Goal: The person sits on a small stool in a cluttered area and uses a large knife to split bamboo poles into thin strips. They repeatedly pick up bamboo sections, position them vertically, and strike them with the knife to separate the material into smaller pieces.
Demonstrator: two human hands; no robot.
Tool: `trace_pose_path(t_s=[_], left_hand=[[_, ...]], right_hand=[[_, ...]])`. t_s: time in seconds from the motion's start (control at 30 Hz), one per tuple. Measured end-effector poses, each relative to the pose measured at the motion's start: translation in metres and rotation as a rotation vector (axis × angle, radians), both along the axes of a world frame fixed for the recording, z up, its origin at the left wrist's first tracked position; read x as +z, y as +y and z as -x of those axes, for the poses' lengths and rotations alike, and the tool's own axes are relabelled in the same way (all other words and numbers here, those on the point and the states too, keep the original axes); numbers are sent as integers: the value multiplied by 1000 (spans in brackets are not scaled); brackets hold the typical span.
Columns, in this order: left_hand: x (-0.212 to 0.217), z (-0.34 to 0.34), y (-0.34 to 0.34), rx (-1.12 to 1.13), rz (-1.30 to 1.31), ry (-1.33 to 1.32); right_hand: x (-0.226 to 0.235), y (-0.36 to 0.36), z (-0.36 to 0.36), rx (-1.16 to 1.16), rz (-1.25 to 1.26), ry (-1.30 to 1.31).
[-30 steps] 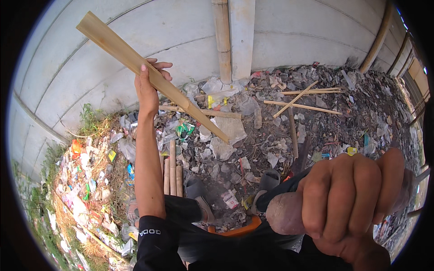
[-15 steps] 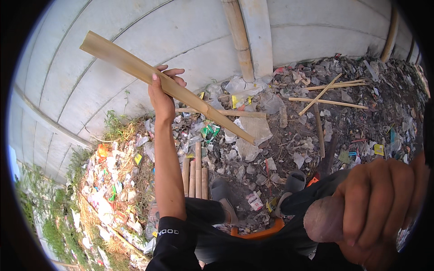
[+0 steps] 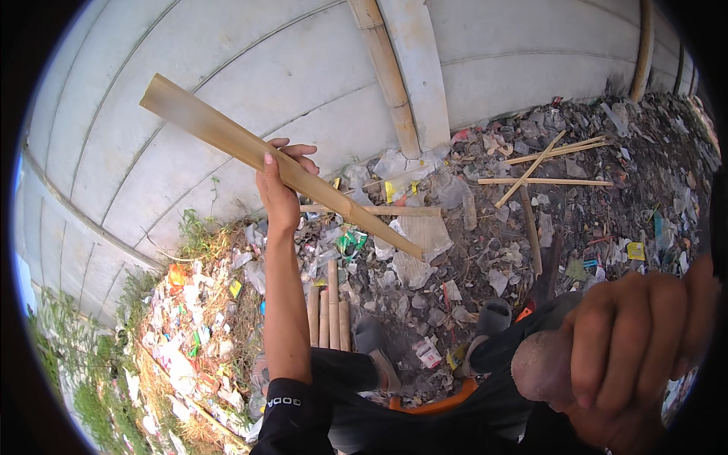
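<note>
My left hand (image 3: 282, 182) is closed round the middle of a long split bamboo piece (image 3: 227, 135), thumb on top and fingertips past its far edge. The bamboo is held in the air, slanting from upper left down to the right, with its narrower end over the littered ground. Close to the camera at the lower right, my right hand (image 3: 637, 341) is wrapped round a thick, brownish handle with a rounded end (image 3: 542, 368). The rest of that thing is hidden by my fingers and the picture's edge.
Several short bamboo lengths (image 3: 334, 307) lie by my left foot. Thin bamboo strips (image 3: 542, 182) lie crossed on rubbish-strewn ground to the right. A pale panel wall (image 3: 250, 83) with an upright bamboo pole (image 3: 387, 76) stands ahead. Something orange (image 3: 440, 404) curves between my legs.
The view has tilted slightly, so the wall and ground sit lower in the picture. My left hand and the bamboo piece appear a little lower; both grips stay the same.
</note>
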State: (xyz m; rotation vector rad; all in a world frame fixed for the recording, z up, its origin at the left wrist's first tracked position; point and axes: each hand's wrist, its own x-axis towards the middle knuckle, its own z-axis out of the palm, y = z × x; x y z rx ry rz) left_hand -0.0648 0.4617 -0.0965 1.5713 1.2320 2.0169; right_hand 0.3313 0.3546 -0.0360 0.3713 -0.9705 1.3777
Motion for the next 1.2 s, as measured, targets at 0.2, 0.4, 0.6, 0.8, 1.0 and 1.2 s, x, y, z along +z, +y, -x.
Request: trace_pose_path(t_s=[0.2, 0.4, 0.6, 0.8, 1.0, 1.2], left_hand=[[-11, -21, 9, 89, -148, -115], [-4, -34, 30, 101, -213, -151], [1, -72, 63, 31, -157, -79], [7, -100, 70, -162, -96, 28], [11, -124, 62, -237, -95, 49], [5, -117, 57, -286, -112, -6]], right_hand=[[29, -2, -43, -233, 317, -206], [30, 33, -16, -222, 25, -72], [26, 52, -2, -59, 170, -288], [27, 50, 40, -396, 257, -596], [10, 46, 58, -564, -16, -710], [10, 26, 55, -682, -118, -675]])
